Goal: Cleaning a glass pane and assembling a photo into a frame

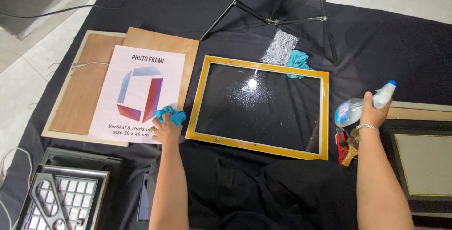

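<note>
A crumpled teal cloth (pixel 170 115) sits on the printed sheet's corner; a clear spray bottle (pixel 360 106), white-nozzled, lies tilted right of the gold frame (pixel 258 105).

Glossy glass (pixel 263 105) in a smooth gold-painted frame (pixel 202 93); soft teal cloth (pixel 171 115); translucent plastic spray bottle (pixel 362 107); matt brown wooden backing board (pixel 87 82); smooth paper sheet (pixel 136 93); matt black fabric (pixel 386 46).

frame (pixel 263 143) centre — cloth (pixel 170 115) left | spray bottle (pixel 362 107) right
</note>
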